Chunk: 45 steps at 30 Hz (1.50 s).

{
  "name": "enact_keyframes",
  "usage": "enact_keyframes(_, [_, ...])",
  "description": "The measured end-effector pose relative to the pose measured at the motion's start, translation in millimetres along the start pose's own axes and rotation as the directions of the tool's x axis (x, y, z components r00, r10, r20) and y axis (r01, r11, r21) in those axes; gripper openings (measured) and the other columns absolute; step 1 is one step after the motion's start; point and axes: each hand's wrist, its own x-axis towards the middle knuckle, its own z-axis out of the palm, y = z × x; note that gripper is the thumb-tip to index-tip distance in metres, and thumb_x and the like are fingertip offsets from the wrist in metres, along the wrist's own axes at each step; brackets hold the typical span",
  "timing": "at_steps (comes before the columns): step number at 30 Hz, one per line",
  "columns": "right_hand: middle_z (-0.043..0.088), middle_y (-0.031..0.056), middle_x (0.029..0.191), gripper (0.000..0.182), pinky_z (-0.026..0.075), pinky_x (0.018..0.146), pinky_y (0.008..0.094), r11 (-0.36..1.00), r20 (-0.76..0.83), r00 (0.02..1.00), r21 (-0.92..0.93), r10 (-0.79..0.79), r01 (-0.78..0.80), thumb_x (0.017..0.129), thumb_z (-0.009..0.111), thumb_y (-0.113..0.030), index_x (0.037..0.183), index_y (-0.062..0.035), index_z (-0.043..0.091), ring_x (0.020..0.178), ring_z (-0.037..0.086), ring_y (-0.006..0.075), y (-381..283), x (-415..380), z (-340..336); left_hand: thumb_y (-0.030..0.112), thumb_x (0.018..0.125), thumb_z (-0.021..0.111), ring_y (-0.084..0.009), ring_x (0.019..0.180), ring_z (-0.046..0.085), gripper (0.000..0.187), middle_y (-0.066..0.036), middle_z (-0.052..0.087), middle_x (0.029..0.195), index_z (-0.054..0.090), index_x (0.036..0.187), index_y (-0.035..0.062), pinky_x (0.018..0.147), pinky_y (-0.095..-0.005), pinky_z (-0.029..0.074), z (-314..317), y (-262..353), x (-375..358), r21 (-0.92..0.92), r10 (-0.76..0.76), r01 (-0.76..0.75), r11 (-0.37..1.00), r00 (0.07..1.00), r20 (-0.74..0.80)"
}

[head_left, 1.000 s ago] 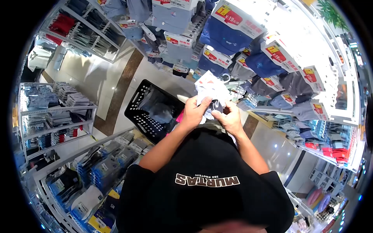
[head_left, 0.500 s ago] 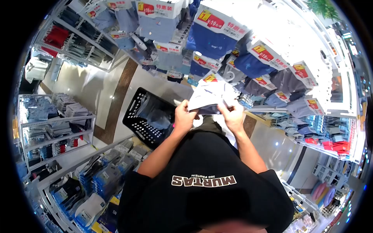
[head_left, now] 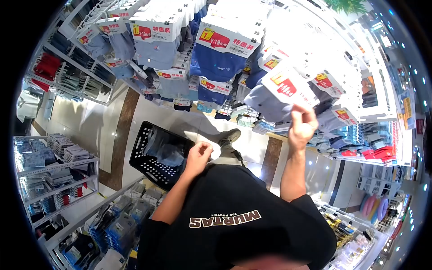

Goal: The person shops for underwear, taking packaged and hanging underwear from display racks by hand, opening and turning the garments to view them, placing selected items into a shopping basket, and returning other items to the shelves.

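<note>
My right hand (head_left: 302,128) is raised at the hanging display, its fingers closed on the lower edge of a grey packaged garment (head_left: 270,102) with a white, red and yellow price card. My left hand (head_left: 199,155) is in front of my body with its fingers curled together; whether anything small is between them is hidden. Just left of it, a black perforated basket (head_left: 138,155) stands on the floor, with clear-wrapped grey-blue items (head_left: 168,150) inside. Blue packaged garments (head_left: 216,63) hang to the left of the grey one.
Shelves of folded packages (head_left: 58,173) stand at the left. A low rack of wrapped goods (head_left: 123,225) is at the lower left. Hanging packs fill the display ahead, above shelves with blue and red packs (head_left: 382,152) at the right. My shoe (head_left: 230,135) is on the floor.
The white pack between both hands is no longer there. My right hand has moved up and right to a hanging grey pack; my left hand has dropped back toward the basket. The view has shifted.
</note>
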Motion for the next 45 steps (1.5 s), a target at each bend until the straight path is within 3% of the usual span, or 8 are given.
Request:
enact_keyframes(7, [0.066,0.0028,0.094,0.015,0.046,0.081,0.0224,0.998,0.04,0.997,0.014,-0.061,0.061,0.09,0.06,0.006,0.102,0.0022,0.068,0.085,0.058,0.0091,11.9,37.9,4.1,0.022,0.091,0.066,-0.0206,0.076,0.067,0.023,-0.012,0.07,0.087,0.065,0.101,0.0015,0.071,-0.0319,0.052,-14.0,5.8,-28.1,0.389,0.033,-0.071,0.918,0.994,0.104])
enact_keyframes(17, [0.059,0.0084,0.122,0.034,0.039,0.102,0.0295,0.955,0.03,0.993,-0.273,-0.111,0.115,0.089,0.066,0.003,0.122,0.0019,0.059,0.119,0.053,0.018,41.3,25.1,24.6,0.021,0.087,0.066,-0.0253,0.076,0.064,0.015,-0.009,0.067,0.081,0.067,0.093,0.0066,0.084,-0.0386,0.044,-24.5,-20.1,-49.8,0.529,0.093,-0.108,0.842,0.994,0.057])
enact_keyframes(21, [0.054,0.012,0.115,0.042,0.039,0.097,0.0346,0.896,-0.084,0.995,-0.443,-0.054,0.011,0.083,0.076,-0.012,0.123,-0.0071,0.064,0.111,0.05,0.0253,23.3,3.2,35.8,0.021,0.087,0.066,-0.0266,0.077,0.063,0.013,-0.008,0.067,0.078,0.067,0.088,0.0079,0.085,-0.039,0.041,-22.4,-20.7,-47.3,0.575,0.172,-0.152,0.804,0.985,0.02])
enact_keyframes(26, [0.051,0.0077,0.112,0.023,0.047,0.084,0.0266,0.787,-0.081,0.955,-0.588,-0.286,0.186,0.087,0.068,0.002,0.11,-0.0032,0.066,0.098,0.055,0.0152,35.2,-34.9,18.8,0.02,0.087,0.066,-0.0297,0.077,0.063,0.014,-0.009,0.068,0.078,0.066,0.084,0.0069,0.082,-0.0396,0.043,-23.1,-18.7,-48.3,0.632,0.295,-0.216,0.744,0.955,-0.021])
enact_keyframes(32, [0.063,0.0068,0.1,0.023,0.05,0.086,0.0267,0.99,0.087,0.993,-0.121,0.082,-0.071,0.088,0.065,0.004,0.112,0.0014,0.064,0.093,0.063,0.0141,29.3,-51.6,49.6,0.022,0.087,0.066,-0.0317,0.076,0.063,0.015,-0.012,0.068,0.076,0.068,0.086,0.0066,0.079,-0.0401,0.045,-36.9,-22.9,-42.1,0.663,0.275,-0.177,0.727,0.961,-0.044])
enact_keyframes(36, [0.061,0.013,0.124,0.052,0.049,0.096,0.0315,0.994,0.15,0.983,-0.026,0.11,-0.107,0.089,0.067,-0.001,0.137,-0.0001,0.049,0.114,0.06,0.0208,21.8,-28.1,86.1,0.02,0.086,0.068,-0.0319,0.074,0.063,0.014,-0.011,0.069,0.074,0.067,0.087,0.0058,0.079,-0.0405,0.046,-48.0,-23.0,-38.2,0.663,0.261,-0.129,0.738,0.96,-0.104])
enact_keyframes(40, [0.032,0.021,0.153,0.078,0.035,0.112,0.0412,1.0,0.232,0.973,-0.016,0.009,-0.006,0.09,0.067,-0.006,0.153,-0.0007,0.021,0.14,0.036,0.031,24.0,8.7,110.9,0.016,0.076,0.072,-0.0284,0.087,0.06,0.023,-0.007,0.064,0.089,0.065,0.097,0.0099,0.081,-0.0408,0.044,-71.4,-28.7,-33.1,0.847,0.432,-0.184,0.498,0.9,-0.058])
enact_keyframes(45, [0.033,0.0278,0.148,0.081,0.032,0.113,0.043,0.996,0.137,0.987,0.044,-0.08,0.075,0.09,0.07,-0.009,0.151,0.0041,0.018,0.139,0.035,0.0343,17.5,45.1,145.4,0.004,0.081,0.057,-0.0291,0.092,0.06,0.022,-0.008,0.062,0.095,0.064,0.1,0.0115,0.079,-0.0425,0.045,-93.1,-32.7,-25.5,0.929,0.283,-0.02,0.37,0.955,-0.092])
